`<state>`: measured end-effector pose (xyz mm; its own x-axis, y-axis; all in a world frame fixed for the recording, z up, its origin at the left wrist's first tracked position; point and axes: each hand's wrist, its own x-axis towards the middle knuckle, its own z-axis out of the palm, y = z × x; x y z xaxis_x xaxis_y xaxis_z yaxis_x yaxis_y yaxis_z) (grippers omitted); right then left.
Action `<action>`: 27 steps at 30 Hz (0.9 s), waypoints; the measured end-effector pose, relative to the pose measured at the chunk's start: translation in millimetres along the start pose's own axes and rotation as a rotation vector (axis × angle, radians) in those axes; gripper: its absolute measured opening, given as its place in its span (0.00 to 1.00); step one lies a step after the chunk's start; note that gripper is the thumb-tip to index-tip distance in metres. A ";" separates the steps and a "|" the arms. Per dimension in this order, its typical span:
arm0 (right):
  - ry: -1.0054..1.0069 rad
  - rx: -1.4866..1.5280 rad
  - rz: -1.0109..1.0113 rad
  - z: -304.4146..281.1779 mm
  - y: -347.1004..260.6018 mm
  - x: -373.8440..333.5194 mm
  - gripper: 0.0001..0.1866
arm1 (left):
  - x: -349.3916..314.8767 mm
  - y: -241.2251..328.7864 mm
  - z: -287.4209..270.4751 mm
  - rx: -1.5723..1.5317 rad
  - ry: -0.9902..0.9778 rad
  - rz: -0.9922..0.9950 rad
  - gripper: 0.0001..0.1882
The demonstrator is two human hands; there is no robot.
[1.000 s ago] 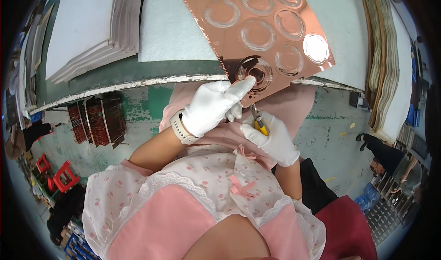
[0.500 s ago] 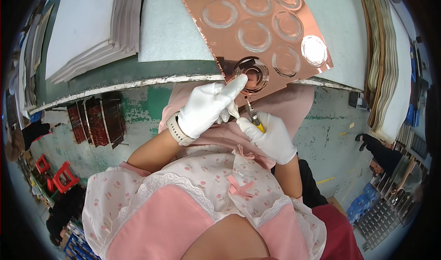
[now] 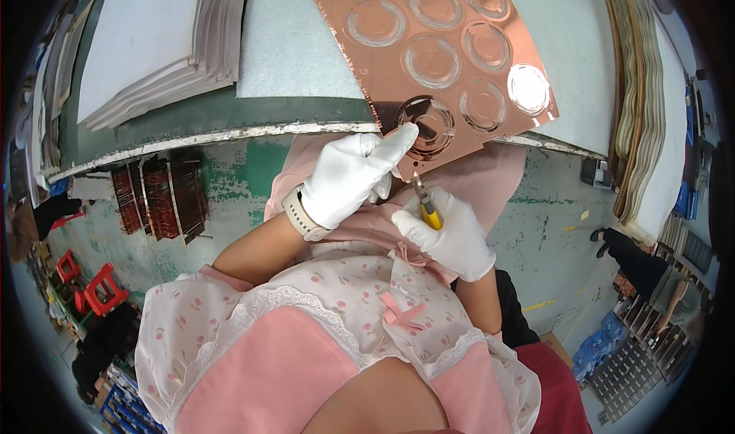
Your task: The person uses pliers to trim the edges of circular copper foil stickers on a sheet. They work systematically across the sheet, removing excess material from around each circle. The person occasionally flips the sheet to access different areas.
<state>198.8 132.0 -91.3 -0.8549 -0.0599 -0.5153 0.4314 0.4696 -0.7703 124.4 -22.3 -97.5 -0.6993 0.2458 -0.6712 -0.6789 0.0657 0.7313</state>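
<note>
A large copper-coloured sheet (image 3: 498,74) with rows of pale ring patterns stretches from the table out past its near edge. My left hand (image 3: 348,175), in a white glove, pinches its near left corner, one finger lying on top beside a dark, shiny ring; the fingers beneath are partly hidden. Just right of it, my gloved right hand (image 3: 452,235) is closed on small yellow-handled pliers (image 3: 429,210). Their metal tip points up at the sheet's near edge, close to a small dark hole; whether it touches cannot be told.
Stacks of large white sheets (image 3: 153,43) lie on the table at left, and a browner stack (image 3: 629,89) stands at right. The white-edged table rim (image 3: 230,137) runs before me. Red stools (image 3: 103,290) and a dark rack (image 3: 161,200) stand left; a person (image 3: 651,269) is at right.
My right hand has parted from the left fingers, and the pliers now stand more upright. The sheet appears slightly farther right in view, with my left hand still at its corner.
</note>
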 end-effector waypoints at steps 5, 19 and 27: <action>-0.083 -0.044 0.054 -1.9 -5.2 4.7 0.25 | 1.1 1.0 0.3 0.015 0.019 0.003 0.23; 0.095 0.340 0.032 -23.2 22.2 -8.6 0.15 | -10.9 2.9 -2.0 -0.057 0.152 0.046 0.19; 0.558 1.039 -0.161 -14.4 41.7 5.3 0.08 | -21.8 -20.9 -39.7 -0.071 0.090 0.331 0.16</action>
<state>208.0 163.9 -120.8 -0.8171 0.4594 -0.3484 0.1150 -0.4624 -0.8792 144.8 -67.5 -103.0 -0.8989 0.1557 -0.4096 -0.4238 -0.0714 0.9029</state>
